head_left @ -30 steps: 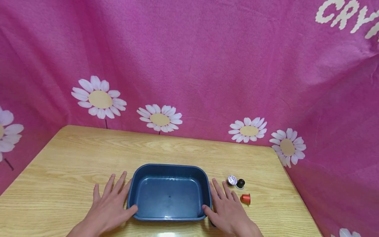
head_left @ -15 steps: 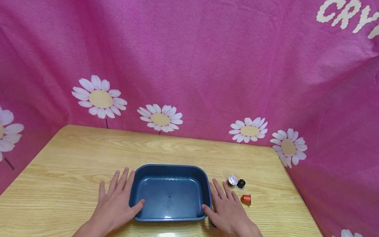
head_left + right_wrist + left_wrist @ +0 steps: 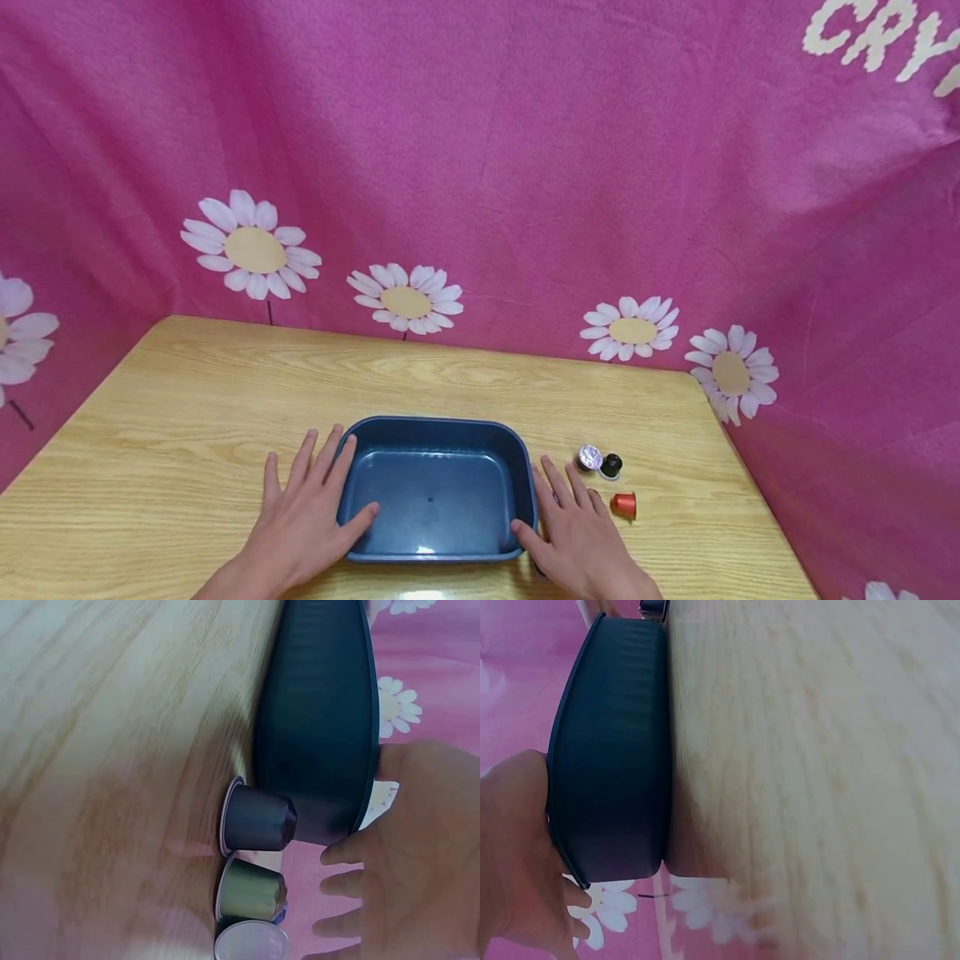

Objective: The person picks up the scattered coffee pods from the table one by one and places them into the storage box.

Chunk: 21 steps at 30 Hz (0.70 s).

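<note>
On the wooden table (image 3: 225, 392), before pink cloth (image 3: 480, 167), at the blue tub (image 3: 431, 492) with left grip (image 3: 303, 518) and right grip (image 3: 581, 533) wide; roomy toward the far edge (image 3: 510, 354).

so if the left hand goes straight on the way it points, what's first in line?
Probably the blue tray, around its far left corner: in the head view the left hand has its index finger overlapping the rim there. Finger height is hard to judge, so it might skim over instead.
</note>
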Available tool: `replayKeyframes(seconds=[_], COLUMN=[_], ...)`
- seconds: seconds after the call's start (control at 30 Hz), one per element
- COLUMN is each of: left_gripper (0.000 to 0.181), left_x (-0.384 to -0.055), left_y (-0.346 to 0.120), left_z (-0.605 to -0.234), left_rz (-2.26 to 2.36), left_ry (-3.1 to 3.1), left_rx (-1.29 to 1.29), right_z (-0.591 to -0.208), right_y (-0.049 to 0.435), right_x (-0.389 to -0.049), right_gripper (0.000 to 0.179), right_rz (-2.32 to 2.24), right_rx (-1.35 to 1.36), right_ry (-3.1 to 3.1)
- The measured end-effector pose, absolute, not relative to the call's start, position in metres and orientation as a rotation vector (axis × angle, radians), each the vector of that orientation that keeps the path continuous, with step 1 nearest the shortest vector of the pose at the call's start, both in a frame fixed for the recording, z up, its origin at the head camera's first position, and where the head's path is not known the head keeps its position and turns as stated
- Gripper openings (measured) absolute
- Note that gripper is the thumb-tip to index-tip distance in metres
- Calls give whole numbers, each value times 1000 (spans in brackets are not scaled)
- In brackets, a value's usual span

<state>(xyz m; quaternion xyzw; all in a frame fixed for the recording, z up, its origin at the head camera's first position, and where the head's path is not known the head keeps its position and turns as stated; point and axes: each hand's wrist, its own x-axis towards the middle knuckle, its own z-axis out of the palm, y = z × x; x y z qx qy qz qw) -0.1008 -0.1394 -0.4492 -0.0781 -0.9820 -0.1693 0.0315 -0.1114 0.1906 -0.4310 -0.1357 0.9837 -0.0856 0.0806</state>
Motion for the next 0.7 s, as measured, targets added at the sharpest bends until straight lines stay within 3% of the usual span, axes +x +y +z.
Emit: replayKeyframes(seconds=[0.2, 0.7], left_gripper=[92, 94], left_x=[-102, -99], left_y=[-139, -139], left_z=[-451, -450], left_rz=[-534, -505], left_ry=[-3013, -2995], left_rx=[-222, -217], right_z=[-430, -420], right_y=[194, 231], right_x=[-112, -98], right_gripper=[79, 41], right_rz=[-348, -1146], right_rx=[-368, -194], right_ry=[3021, 3228])
